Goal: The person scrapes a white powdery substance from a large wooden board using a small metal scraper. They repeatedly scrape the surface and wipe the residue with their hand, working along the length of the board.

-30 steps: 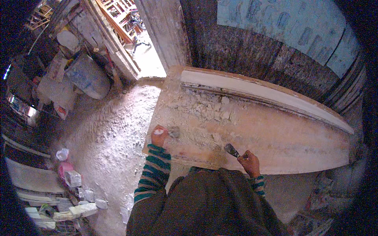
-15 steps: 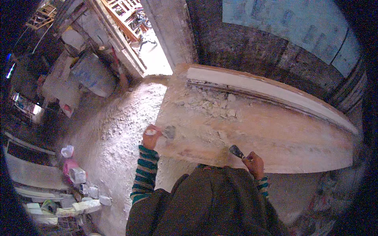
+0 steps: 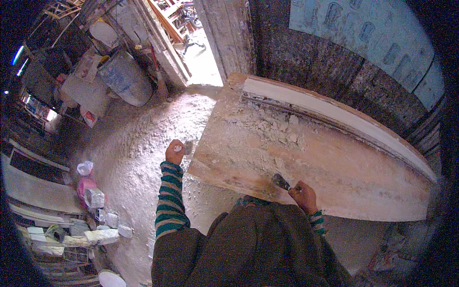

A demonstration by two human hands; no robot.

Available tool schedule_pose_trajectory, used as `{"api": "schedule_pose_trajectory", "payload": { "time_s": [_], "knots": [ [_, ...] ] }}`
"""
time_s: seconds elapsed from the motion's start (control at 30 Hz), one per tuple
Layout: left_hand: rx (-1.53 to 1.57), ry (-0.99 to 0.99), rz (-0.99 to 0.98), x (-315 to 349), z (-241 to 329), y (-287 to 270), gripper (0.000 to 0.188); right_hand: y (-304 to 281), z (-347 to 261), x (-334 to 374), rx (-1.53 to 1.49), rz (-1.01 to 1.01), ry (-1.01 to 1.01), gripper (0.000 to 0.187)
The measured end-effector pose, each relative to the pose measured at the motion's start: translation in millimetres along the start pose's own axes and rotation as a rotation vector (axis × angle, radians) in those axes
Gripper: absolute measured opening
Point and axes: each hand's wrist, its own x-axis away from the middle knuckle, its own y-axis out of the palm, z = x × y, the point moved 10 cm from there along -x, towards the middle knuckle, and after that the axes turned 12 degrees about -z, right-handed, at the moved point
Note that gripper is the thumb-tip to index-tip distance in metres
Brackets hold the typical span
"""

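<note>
My left hand is closed round the handle of a scraper, whose flat blade is at the left edge of the wooden board. A second scraper, dark-bladed, is gripped in my right hand above the board's near edge, its blade aimed to the far left. Crumbled pale plaster lies in lumps and dust over the board's left half, thickest along the foot of a long whitish strip at the far side. Whether the right blade touches the board I cannot tell.
Pale rubble covers the floor left of the board. Farther off stand a grey barrel and a bright doorway. Several white blocks and a pink bag sit at the lower left. A dark wall rises behind the board.
My left hand has drawn the scraper leftward, from over the board to its left edge. My right hand keeps its grip with little movement. The whole view has shifted slightly.
</note>
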Motion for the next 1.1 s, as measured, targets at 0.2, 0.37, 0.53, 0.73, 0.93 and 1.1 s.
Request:
{"api": "schedule_pose_trajectory", "payload": {
  "time_s": [0.2, 0.37, 0.53, 0.73, 0.93, 1.1],
  "knots": [
    [0.253, -0.149, -0.209, 42.2, 52.2, 43.5, 0.011, 1.0, 15.4, 3.2, 0.037, 0.072, 0.007, 0.032],
    [0.308, -0.187, -0.112, 65.8, -18.2, 25.0, 0.012, 1.5, 8.9, 2.8, 0.017, 0.037, -0.010, 0.032],
    [0.201, -0.096, -0.065, 37.0, -12.2, -3.5, 0.014, -0.4, -0.3, -2.9, 0.027, 0.023, -0.023, 0.031],
    [0.015, -0.069, -0.002, 32.1, 30.5, 10.9, 0.015, -4.0, 1.5, -0.7, 0.015, 0.018, -0.013, 0.032],
    [0.079, -0.004, -0.123, 50.9, 19.3, 75.2, 0.013, 0.4, 16.6, 3.1, 0.011, -0.006, 0.030, 0.030],
    [0.040, -0.034, -0.045, 24.0, -14.9, 6.0, 0.011, -1.6, 20.4, 6.1, 0.002, 0.024, 0.016, 0.032]
  ]
}}
